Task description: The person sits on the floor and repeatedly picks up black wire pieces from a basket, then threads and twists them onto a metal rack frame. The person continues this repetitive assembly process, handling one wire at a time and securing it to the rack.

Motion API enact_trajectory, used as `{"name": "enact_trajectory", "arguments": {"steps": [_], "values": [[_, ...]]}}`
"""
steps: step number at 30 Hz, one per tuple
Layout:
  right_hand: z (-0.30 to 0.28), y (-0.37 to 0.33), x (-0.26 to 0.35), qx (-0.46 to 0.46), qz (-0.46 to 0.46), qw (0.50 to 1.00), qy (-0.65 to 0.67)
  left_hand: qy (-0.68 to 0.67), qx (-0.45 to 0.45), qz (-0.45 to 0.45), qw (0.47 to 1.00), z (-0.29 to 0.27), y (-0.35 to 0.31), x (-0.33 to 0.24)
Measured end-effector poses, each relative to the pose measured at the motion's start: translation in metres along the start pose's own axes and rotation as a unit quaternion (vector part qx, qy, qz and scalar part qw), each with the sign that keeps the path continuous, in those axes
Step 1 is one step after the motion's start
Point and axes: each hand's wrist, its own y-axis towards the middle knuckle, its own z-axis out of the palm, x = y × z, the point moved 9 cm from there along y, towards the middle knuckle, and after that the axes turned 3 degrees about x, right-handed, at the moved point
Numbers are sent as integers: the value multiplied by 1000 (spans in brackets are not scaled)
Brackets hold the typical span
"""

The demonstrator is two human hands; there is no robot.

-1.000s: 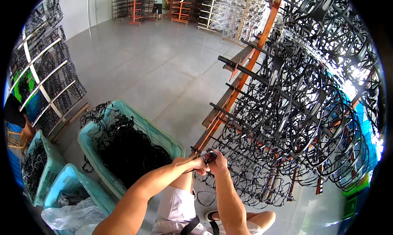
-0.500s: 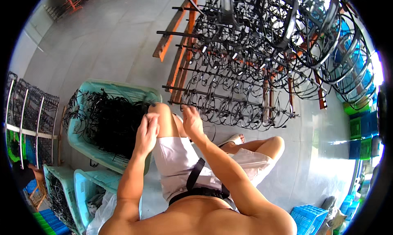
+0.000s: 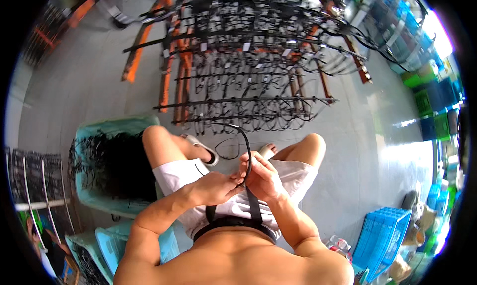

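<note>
A black cable [image 3: 248, 147] curves up from between my hands, its far end bending left toward the rack. My left hand [image 3: 216, 188] has its fingers closed on the lower part of the cable, in front of my lap. My right hand [image 3: 264, 177] meets it from the right, fingers bent around the same cable. The fingertips come together there, so the cable's lower end is hidden. Left of my knee stands a pale teal crate [image 3: 82, 193] heaped with a tangle of black cables [image 3: 119, 161].
Ahead stands an orange-framed rack [image 3: 169, 71] whose black bars [image 3: 248, 101] carry many hanging cables. More teal crates [image 3: 117, 240] are at the lower left, beside a white-barred rack [image 3: 42, 205]. A blue crate [image 3: 382, 238] sits at the lower right, with stacked bins [image 3: 427, 104] along the right.
The view has swung left to right, now facing the rack squarely. My hands have come back from beside the teal crate to my lap, with the black cable now plainly showing between them.
</note>
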Motion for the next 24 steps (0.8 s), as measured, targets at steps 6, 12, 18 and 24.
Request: {"name": "enact_trajectory", "arguments": {"steps": [6,12,18,24], "values": [[23,-80,144,-64,-317,577,-750,-90,307,57,946,26,59,-64],[4,-107,129,194,70,946,-251,-162,207,133,956,-30,142,-83],[-136,-139,280,-268,-307,878,-252,34,-298,106,948,-68,236,-49],[-250,-78,354,-339,-350,822,-294,249,-134,-113,953,-14,306,16]]}}
